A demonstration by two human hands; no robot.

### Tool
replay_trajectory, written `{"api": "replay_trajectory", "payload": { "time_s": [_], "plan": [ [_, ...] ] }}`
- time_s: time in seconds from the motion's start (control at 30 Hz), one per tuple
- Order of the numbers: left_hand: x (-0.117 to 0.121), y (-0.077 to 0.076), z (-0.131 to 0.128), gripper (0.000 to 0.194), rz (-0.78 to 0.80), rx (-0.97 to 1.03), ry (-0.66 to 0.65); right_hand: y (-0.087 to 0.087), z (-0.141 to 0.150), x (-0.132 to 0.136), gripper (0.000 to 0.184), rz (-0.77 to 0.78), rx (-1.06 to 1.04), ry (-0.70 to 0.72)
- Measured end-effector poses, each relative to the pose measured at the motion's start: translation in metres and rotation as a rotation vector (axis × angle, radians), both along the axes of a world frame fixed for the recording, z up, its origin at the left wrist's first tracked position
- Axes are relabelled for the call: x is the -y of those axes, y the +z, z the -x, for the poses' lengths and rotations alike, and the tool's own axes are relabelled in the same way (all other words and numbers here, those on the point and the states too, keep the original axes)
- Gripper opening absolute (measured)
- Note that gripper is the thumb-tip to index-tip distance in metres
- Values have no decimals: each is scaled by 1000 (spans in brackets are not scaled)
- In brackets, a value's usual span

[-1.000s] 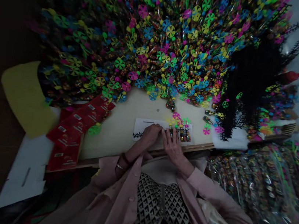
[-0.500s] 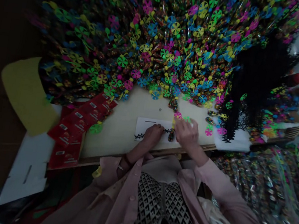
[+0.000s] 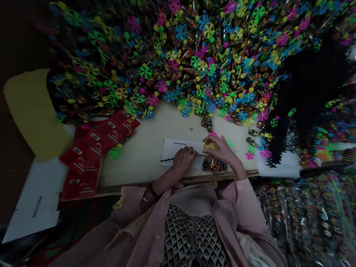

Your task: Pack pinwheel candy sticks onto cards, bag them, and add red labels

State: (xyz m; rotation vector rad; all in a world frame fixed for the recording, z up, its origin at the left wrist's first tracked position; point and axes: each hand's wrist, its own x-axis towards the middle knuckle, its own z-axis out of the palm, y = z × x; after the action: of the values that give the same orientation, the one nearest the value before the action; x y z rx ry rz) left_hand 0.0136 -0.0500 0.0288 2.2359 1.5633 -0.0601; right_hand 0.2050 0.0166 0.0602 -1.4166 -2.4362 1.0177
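Observation:
My left hand [image 3: 183,158] is closed on a thin black plastic strip [image 3: 166,160], which lies across a white card [image 3: 168,145] with a slot. Just right of it, my right hand [image 3: 223,152] is held with thumb and fingers apart in a curve around yellow caps. Below that hand, several small clear bottles [image 3: 215,165] filled with coloured beads or candies lie side by side at the strip's right end. A pink pinwheel top [image 3: 212,134] shows beyond its fingers. My right hand hides part of the bottles' tops; whether its fingertips touch them is unclear.
A large heap of filled bottles with pinwheel tops [image 3: 208,31] covers the back. Black strips [image 3: 303,93] are piled at right, above a white sheet [image 3: 279,167]. Red printed packets [image 3: 88,147] and a yellow panel [image 3: 31,113] lie left. Bagged bottles [image 3: 298,221] stand lower right.
Several bottles now lie together beneath my right hand, where one showed before. My right hand has opened its fingers and its forearm has swung inward. The left keeps its grip on the strip.

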Motion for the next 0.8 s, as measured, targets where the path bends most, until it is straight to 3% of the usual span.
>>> {"api": "replay_trajectory", "payload": {
  "time_s": [0.1,0.2,0.37,0.53,0.7,0.8],
  "plan": [
    [4,0,-1,24,-22,2,-39,-9,4,-4,29,-1,-60,-37],
    [8,-2,0,24,-39,4,-43,-15,12,-3,30,-96,-36,-75],
    [11,-7,-3,22,-78,9,-26,-27,33,12,36,-368,224,-179],
    [7,-7,-7,23,-67,-18,11,-37,50,24,38,-450,392,-226],
    [6,1,2,20,-57,8,18,-22,34,11,35,-316,285,-122],
    [11,6,13,22,-43,17,52,-11,27,-17,39,-332,255,-318]
  ]
}}
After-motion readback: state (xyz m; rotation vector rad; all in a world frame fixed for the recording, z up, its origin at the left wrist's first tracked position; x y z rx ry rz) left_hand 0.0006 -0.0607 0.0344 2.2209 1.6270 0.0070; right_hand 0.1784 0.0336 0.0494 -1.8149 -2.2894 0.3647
